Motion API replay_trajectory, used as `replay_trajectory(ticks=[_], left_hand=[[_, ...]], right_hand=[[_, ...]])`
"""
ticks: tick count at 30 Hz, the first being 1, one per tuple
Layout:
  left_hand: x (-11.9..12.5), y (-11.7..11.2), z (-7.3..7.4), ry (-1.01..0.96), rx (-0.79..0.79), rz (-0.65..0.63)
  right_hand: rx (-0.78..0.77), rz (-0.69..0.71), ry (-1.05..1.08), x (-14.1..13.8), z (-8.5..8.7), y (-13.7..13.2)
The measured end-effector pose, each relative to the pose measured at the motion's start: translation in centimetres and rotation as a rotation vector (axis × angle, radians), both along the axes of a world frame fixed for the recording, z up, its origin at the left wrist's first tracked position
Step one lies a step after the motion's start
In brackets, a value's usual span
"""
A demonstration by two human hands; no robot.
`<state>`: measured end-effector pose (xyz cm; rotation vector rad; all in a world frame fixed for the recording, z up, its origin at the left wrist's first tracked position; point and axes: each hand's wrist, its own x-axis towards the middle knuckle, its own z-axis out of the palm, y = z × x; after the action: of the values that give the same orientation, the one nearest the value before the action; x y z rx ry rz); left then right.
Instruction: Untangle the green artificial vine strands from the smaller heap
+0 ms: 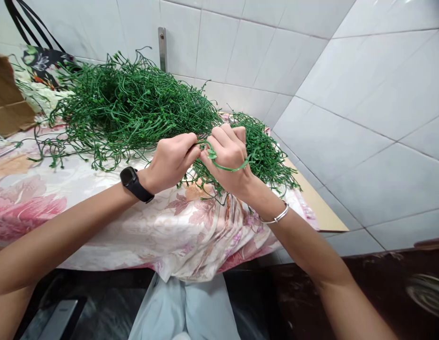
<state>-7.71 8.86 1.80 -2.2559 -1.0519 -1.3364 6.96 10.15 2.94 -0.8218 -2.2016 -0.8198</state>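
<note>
Both hands meet over the front of the table, each closed on one thin green artificial stem [231, 168] with a small leafy bud. My left hand [173, 159], with a black watch on the wrist, pinches one end of it. Fingers curled, my right hand [227, 156] grips the stem close beside, and a free length curves across the back of that hand. Behind them lies a large heap of green artificial stems [134, 104]. A smaller pile of green stems [267, 156] spreads behind and right of my right hand.
A flowered cloth [99, 236] covers the table and hangs over its front edge. At the left stand a brown cardboard box [9, 99] and a dark floral bag [47, 66]. White tiled walls [364, 118] close off the back and right.
</note>
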Motion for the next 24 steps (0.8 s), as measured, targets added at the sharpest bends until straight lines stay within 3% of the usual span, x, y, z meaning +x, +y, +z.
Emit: replay_trajectory(ticks=[3, 6, 11, 15, 24], left_hand=[[0.3, -0.4, -0.6, 0.028, 0.031, 0.008], [0.4, -0.8, -0.8, 0.089, 0.004, -0.064], [-1.2, 0.5, 0.4, -0.243, -0.165, -0.002], [-2.9, 2.4, 0.8, -0.457, -0.241, -0.014], [-4.0, 3.2, 1.2, -0.619, -0.251, -0.023]], right_hand=[[0.01, -0.033, 0.093, 0.8, 0.6, 0.8], [-0.031, -0.056, 0.228, 2.3, 1.7, 1.7], [-0.144, -0.008, 0.257, 3.9, 2.4, 2.2], [-0.182, -0.057, 0.306, 4.4, 2.1, 2.9], [-0.231, -0.155, 0.389, 5.8, 2.2, 4.0]])
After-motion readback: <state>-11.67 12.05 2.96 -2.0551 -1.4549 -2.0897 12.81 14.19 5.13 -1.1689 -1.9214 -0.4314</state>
